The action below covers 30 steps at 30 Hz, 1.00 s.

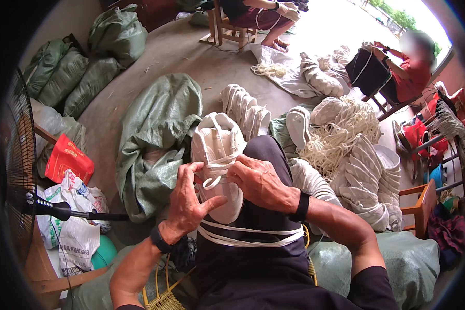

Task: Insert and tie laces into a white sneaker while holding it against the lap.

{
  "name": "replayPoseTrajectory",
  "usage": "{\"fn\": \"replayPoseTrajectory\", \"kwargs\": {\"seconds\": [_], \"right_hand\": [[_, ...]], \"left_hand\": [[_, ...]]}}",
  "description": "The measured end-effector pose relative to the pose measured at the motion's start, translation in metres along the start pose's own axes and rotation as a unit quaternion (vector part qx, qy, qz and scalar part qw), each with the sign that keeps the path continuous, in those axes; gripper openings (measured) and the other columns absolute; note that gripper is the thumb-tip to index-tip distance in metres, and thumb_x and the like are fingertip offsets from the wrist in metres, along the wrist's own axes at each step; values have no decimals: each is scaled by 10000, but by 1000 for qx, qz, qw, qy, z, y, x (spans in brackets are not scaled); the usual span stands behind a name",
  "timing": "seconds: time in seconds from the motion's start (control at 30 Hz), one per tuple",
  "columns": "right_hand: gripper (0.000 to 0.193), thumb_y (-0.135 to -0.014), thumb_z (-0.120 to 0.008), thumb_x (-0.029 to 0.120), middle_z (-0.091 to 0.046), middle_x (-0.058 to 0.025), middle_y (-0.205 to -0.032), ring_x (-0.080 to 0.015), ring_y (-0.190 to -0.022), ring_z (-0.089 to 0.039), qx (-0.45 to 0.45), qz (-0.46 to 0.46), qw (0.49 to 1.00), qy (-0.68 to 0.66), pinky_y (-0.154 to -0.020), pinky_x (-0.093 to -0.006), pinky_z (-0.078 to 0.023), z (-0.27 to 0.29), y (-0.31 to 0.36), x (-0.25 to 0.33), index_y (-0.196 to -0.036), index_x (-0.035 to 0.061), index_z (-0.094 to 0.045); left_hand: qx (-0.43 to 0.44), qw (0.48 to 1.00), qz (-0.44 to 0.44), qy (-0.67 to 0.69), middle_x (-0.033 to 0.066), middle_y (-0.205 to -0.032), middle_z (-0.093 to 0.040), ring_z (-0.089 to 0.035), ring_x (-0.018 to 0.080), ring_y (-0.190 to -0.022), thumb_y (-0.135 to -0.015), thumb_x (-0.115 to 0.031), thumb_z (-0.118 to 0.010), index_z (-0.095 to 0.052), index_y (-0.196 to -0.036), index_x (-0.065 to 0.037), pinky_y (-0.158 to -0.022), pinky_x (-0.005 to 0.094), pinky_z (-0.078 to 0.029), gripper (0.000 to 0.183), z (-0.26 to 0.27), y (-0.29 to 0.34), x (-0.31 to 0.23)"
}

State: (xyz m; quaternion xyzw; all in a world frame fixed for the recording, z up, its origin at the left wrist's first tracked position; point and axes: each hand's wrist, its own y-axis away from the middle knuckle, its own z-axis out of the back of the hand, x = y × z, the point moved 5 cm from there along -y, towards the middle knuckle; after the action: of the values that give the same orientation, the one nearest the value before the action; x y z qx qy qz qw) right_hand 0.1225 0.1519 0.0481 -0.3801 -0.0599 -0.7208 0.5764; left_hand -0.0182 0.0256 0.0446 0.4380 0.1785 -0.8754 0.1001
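A white lace-up shoe [219,138] rests on my dark-trousered leg, its toe end toward me. White lace runs through its upper eyelets, and a loose loop of shoelace [212,182] stands up over the front. My left hand [187,199] holds the shoe's left side, thumb lying over the toe part and the other fingers partly hidden. Against the right edge, my right hand [261,183] is closed, its fingertips pinching the lace at the eyelets. More white laces [250,241] lie stretched across my thighs.
Stacked white shoes [364,181] and a heap of laces [341,129] are to the right. A green woven sack [157,139] lies left of my leg, near a black fan [23,170]. Two people sit farther off; one [405,72] is at the upper right.
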Motion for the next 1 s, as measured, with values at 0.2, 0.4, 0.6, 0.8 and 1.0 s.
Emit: {"fn": "replayPoseTrajectory", "kwargs": {"seconds": [0.2, 0.4, 0.6, 0.8, 1.0], "right_hand": [[120, -826, -603, 34, -601, -199, -908, -390, -856, -655, 23, -12, 995, 100, -688, -491, -500, -4, -8, 3, -911, -25, -543], [163, -804, -596, 52, -592, -213, -882, -399, -813, -648, 96, -3, 988, 121, -663, -500, -497, -4, -16, 1, -916, -40, -522], [138, -855, -591, 59, -573, -214, -864, -395, -783, -637, 133, 52, 974, 177, -634, -493, -492, 11, -7, -2, -918, -39, -516], [145, -886, -618, 63, -583, -188, -906, -386, -774, -632, 59, 21, 995, 75, -644, -485, -495, 16, 2, -2, -973, -19, -536], [192, -900, -704, 168, -640, -155, -919, -375, -802, -656, 37, -22, 996, 79, -656, -473, -491, 3, -1, -4, -956, 39, -573]], "left_hand": [[-36, 998, 10, -55, 148, -1227, -512, -579, 257, -946, -704, -282, -918, -443, -1357, -9, -857, 399, -527, 853, -10, 1, 2], [-60, 996, -5, -63, 154, -1219, -514, -592, 284, -960, -700, -263, -919, -443, -1345, -11, -876, 405, -523, 841, -11, -1, 2], [-48, 997, 27, -57, 184, -1195, -519, -600, 392, -1065, -682, -216, -908, -440, -1330, -22, -902, 446, -524, 823, -10, 2, 5], [-51, 997, 15, -57, 141, -1178, -519, -574, 280, -980, -684, -213, -915, -447, -1343, -5, -877, 393, -503, 835, -12, 1, 10], [-39, 998, 35, -32, 198, -1208, -513, -580, 388, -1096, -684, -197, -908, -434, -1343, -3, -939, 447, -503, 834, -14, 2, 9]]}}
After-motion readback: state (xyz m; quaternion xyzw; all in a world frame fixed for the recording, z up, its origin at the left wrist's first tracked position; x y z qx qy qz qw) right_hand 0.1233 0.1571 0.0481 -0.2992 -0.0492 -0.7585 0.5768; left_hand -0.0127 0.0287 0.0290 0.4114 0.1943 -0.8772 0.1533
